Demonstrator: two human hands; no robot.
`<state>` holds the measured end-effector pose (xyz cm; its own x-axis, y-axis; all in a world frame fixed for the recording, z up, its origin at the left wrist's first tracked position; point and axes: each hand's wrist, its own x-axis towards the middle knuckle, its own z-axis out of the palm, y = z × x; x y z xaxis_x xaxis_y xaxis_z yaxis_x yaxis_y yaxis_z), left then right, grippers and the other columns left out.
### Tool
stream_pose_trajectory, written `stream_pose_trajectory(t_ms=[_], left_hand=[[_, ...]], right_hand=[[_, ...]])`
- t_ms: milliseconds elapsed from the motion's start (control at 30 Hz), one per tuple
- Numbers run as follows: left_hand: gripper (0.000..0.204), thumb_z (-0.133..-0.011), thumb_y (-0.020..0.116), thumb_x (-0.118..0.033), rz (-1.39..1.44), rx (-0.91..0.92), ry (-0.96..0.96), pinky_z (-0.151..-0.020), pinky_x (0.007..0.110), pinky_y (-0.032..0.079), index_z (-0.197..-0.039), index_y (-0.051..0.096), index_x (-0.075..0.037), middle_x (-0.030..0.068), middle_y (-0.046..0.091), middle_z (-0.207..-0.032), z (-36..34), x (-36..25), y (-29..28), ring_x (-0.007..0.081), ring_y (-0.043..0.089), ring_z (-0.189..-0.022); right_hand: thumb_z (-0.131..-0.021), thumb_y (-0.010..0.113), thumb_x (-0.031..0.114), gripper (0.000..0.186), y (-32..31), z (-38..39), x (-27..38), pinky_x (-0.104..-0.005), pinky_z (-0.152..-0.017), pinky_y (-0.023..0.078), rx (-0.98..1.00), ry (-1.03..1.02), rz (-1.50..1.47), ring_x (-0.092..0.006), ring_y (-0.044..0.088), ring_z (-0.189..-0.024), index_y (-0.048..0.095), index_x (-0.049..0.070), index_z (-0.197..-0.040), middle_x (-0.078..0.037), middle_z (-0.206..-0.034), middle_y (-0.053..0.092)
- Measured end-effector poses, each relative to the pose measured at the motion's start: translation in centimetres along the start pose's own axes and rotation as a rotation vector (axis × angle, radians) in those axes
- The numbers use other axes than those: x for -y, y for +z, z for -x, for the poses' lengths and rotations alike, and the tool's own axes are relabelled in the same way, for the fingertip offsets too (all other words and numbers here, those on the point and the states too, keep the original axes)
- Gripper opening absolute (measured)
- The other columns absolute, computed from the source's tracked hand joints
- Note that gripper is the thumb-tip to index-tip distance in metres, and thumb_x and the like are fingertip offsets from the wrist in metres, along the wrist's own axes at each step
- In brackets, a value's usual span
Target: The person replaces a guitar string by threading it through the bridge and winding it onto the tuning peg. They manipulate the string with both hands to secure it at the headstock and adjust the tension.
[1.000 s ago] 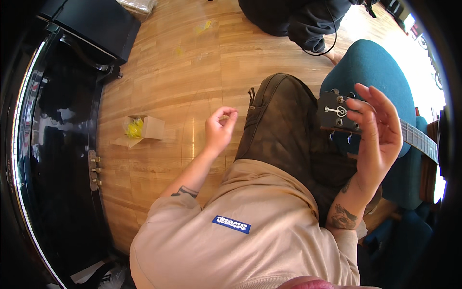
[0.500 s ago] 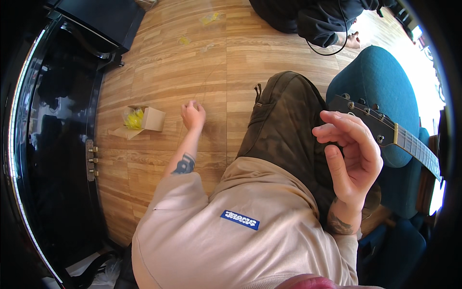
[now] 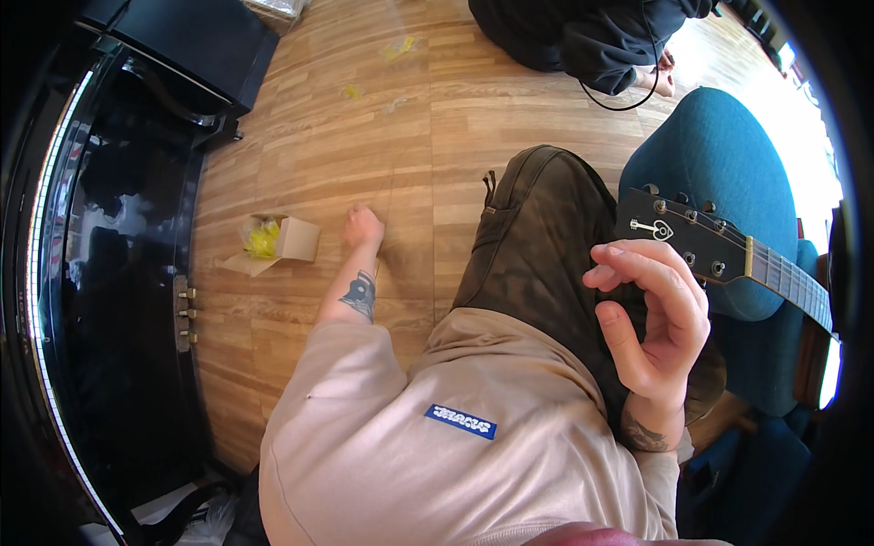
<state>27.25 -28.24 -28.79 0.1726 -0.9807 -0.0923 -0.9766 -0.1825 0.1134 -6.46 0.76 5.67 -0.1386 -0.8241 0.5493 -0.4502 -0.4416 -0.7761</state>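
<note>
A seated person in a tan shirt (image 3: 446, 473) reaches the left hand (image 3: 365, 227) out over a wood floor (image 3: 337, 146) while the right hand (image 3: 657, 318) hovers beside a black guitar headstock (image 3: 696, 238) with a pale key-and-heart inlay. The headstock lies at the person's right, in front of a teal upholstered chair (image 3: 715, 150) in this view; whether the two touch cannot be told. Its fretted neck (image 3: 787, 284) runs off to the right.

The right grip is loosely curved, thumb and fingers apart with a gap between them. The left grip is turned away, its fingers folded out of sight; whether they are pressed together or pinching something cannot be told.

Good handling, by the look of it, calls for light right fingers kept off the tuning posts, a steady headstock, and a slow, even left arm that clears the carton.

That small cardboard box (image 3: 298, 240) sits open just beside the left hand, a flap on the floor, with clear plastic and bright yellow material (image 3: 264, 240) showing at its mouth; what the material is cannot be made out. An upright piano (image 3: 123, 309) stands beyond.
</note>
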Motion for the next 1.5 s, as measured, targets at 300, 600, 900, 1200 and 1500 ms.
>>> stream_pose_trajectory(t_ms=[300, 600, 900, 1200, 1500], left_hand=[[0.024, -0.091, 0.061, -0.006, 0.506, -0.245, 0.073, -0.085, 0.052, 0.054, -0.116, 0.057, -0.006, 0.0200, 0.072, -0.105, -0.7, 2.8, 1.8, 0.0419, 0.070, -0.098], [0.014, -0.088, 0.063, -0.008, 0.368, -0.209, 0.245, -0.081, 0.048, 0.057, -0.090, 0.077, -0.005, 0.0198, 0.072, -0.093, 2.3, 0.3, 0.4, 0.0397, 0.070, -0.091], [0.017, -0.093, 0.071, -0.014, 0.435, -0.173, 0.397, -0.071, 0.042, 0.058, -0.093, 0.068, 0.003, 0.0161, 0.073, -0.089, 2.7, -1.3, 1.3, 0.0317, 0.070, -0.079], [0.021, -0.099, 0.072, -0.010, 1.619, 0.351, 0.440, -0.066, 0.026, 0.057, -0.115, 0.065, 0.002, 0.0114, 0.075, -0.096, 18.6, -11.2, -20.4, 0.0128, 0.070, -0.076], [0.023, -0.098, 0.072, -0.003, 1.709, 0.539, 0.607, -0.078, 0.032, 0.064, -0.119, 0.066, 0.004, 0.0164, 0.076, -0.102, 22.8, -11.9, -24.2, 0.0196, 0.075, -0.089]], right_hand=[[-0.074, 0.077, -0.008, 0.041, 0.0, -0.2, -0.3, -0.0289, -0.071, 0.058, 0.083, 0.003, 0.040, -0.0207, 0.072, -0.083, 0.072, -0.004, -0.114, -0.016, -0.106, 0.072], [-0.074, 0.078, -0.008, 0.038, 0.7, 0.1, -0.2, -0.0303, -0.073, 0.059, 0.123, 0.009, 0.050, -0.0222, 0.072, -0.082, 0.072, -0.004, -0.112, -0.017, -0.106, 0.071], [-0.079, 0.074, -0.010, 0.030, 2.3, 0.6, -0.4, -0.0277, -0.071, 0.058, 0.126, 0.086, -0.054, -0.0189, 0.072, -0.081, 0.072, -0.004, -0.108, -0.014, -0.101, 0.071], [-0.107, 0.061, 0.014, 0.039, 10.5, -0.9, -5.8, -0.0230, -0.065, 0.052, -0.041, 0.635, -0.571, -0.0085, 0.063, -0.078, 0.057, -0.008, -0.138, -0.014, -0.119, 0.070], [-0.102, 0.067, 0.006, 0.025, 7.4, -2.0, -5.0, -0.0225, -0.067, 0.055, -0.083, 0.575, -0.778, -0.0073, 0.065, -0.075, 0.069, -0.006, -0.123, -0.008, -0.098, 0.074]])
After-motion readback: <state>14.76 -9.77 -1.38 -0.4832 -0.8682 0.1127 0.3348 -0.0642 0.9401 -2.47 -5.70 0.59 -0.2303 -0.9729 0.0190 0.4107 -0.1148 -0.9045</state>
